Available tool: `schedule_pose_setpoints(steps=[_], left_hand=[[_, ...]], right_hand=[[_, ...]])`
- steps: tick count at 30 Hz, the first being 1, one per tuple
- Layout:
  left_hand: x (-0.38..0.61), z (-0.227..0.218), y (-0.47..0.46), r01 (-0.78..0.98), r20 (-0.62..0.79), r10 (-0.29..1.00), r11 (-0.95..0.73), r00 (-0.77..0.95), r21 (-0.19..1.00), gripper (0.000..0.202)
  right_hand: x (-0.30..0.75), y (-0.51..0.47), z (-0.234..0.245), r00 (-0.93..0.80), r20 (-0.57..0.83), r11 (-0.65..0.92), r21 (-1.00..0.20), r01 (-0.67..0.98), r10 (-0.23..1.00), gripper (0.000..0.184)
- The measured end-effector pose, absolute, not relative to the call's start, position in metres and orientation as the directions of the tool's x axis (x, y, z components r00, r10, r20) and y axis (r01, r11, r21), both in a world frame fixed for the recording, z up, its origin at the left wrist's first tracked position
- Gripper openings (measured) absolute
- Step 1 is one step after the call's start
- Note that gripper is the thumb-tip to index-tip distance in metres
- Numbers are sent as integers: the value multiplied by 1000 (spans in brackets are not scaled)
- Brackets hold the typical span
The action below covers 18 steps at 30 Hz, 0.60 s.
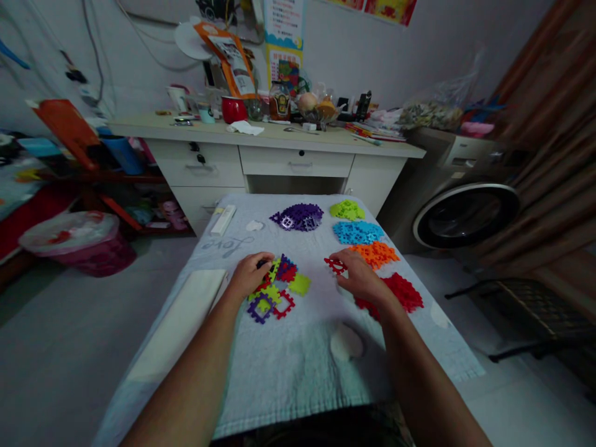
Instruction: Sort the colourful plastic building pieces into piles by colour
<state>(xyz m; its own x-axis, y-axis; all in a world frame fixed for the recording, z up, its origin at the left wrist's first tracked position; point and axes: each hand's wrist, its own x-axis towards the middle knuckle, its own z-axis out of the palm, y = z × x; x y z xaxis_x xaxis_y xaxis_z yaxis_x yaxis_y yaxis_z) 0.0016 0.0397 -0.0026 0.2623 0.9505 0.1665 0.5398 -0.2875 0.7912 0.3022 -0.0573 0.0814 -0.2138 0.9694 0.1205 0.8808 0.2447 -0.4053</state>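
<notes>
My right hand (pixel 361 276) is closed on a red toothed plastic building piece (pixel 334 266), pinched between thumb and fingers above the cloth. My left hand (pixel 251 273) curls at the left edge of a mixed cluster of purple, red and lime-green building pieces (pixel 271 290). Its fingers are bent round something dark that I cannot make out. A lime-green square piece (pixel 300 284) lies at the cluster's right side, and a purple square frame (pixel 261 308) at its front. Red pieces (pixel 404 292) form a heap beside my right forearm, partly hidden by it.
Farther back lie heaps of orange (pixel 376 254), blue (pixel 357 233), lime-green (pixel 347 210) and purple pieces (pixel 300 217). A long white strip (pixel 186 316) and a small white box (pixel 223 220) lie along the left side. Behind stands a cluttered white desk (pixel 298 160); a washing machine (pixel 447 192) is at right.
</notes>
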Motion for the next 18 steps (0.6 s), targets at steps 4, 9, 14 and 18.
schedule_pose_setpoints(steps=[4,9,14,18], left_hand=[[2,-1,39,544,168,952,-286,256,789,34],[2,-3,41,539,186,947,-302,260,786,33],[2,-3,39,548,183,949,-299,257,781,33],[3,-1,38,543,173,951,-289,256,788,35]], right_hand=[[338,-80,90,-191,84,209,-371,905,978,48],[350,-99,90,-174,8,169,-281,945,985,37],[331,-105,89,-116,-44,108,-151,983,992,37],[321,-104,85,-71,-48,69,-52,996,996,43]])
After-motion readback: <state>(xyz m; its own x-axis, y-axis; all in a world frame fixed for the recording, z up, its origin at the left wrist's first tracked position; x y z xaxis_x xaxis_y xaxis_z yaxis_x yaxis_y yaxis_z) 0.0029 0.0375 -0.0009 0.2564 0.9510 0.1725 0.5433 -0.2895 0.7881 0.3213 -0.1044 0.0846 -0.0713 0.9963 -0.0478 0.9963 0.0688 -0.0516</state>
